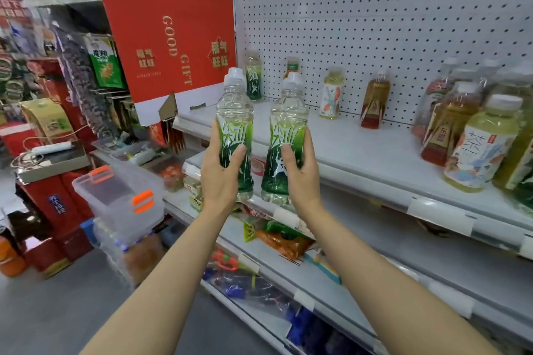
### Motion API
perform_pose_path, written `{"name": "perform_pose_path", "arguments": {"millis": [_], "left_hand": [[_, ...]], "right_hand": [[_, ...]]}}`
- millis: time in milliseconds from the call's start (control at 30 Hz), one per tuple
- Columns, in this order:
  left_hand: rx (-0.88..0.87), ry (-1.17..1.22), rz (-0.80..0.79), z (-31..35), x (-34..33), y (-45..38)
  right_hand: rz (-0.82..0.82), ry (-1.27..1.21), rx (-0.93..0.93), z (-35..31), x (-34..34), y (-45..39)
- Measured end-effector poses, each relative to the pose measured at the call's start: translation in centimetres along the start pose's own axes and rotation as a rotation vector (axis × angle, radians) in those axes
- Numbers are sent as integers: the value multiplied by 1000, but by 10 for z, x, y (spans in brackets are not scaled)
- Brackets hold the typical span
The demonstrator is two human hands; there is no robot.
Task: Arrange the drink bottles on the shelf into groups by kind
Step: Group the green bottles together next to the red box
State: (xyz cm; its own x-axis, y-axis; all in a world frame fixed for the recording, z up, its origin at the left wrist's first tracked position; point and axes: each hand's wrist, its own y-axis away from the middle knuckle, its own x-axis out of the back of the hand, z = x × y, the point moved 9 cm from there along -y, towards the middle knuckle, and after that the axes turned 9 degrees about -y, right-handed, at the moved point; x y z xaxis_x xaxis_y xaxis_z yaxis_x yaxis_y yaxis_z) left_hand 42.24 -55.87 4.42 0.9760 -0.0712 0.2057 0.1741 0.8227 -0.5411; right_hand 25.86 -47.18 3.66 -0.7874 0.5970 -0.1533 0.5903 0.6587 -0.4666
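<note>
My left hand (220, 179) grips a clear bottle with a green label (235, 112), held upright in front of the white shelf (360, 153). My right hand (300, 176) grips a second bottle of the same kind (288, 121) beside it. A third green-label bottle (253, 78) stands at the shelf's back left. Behind my right bottle an orange-labelled bottle (292, 66) shows only its top. A pale yellow tea bottle (331, 94) and a brown tea bottle (375, 101) stand along the back. A mixed cluster of bottles (476, 135) fills the shelf's right end.
A red gift box (170, 37) leans at the shelf's left end. A pegboard wall (375, 8) backs the shelf. Lower shelves hold snack packets (282, 239). Clear storage bins with orange clips (124, 199) are stacked on the left beside red cartons.
</note>
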Motion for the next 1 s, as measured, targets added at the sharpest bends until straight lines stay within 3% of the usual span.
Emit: {"name": "perform_pose_path", "arguments": {"millis": [567,1000], "left_hand": [[-75,64,-34,-82,-35,-186],[-155,152,-236,-127,-77,-304]], "right_hand": [[55,50,107,62,-70,-161],[227,4,-43,126,-95,-252]]}}
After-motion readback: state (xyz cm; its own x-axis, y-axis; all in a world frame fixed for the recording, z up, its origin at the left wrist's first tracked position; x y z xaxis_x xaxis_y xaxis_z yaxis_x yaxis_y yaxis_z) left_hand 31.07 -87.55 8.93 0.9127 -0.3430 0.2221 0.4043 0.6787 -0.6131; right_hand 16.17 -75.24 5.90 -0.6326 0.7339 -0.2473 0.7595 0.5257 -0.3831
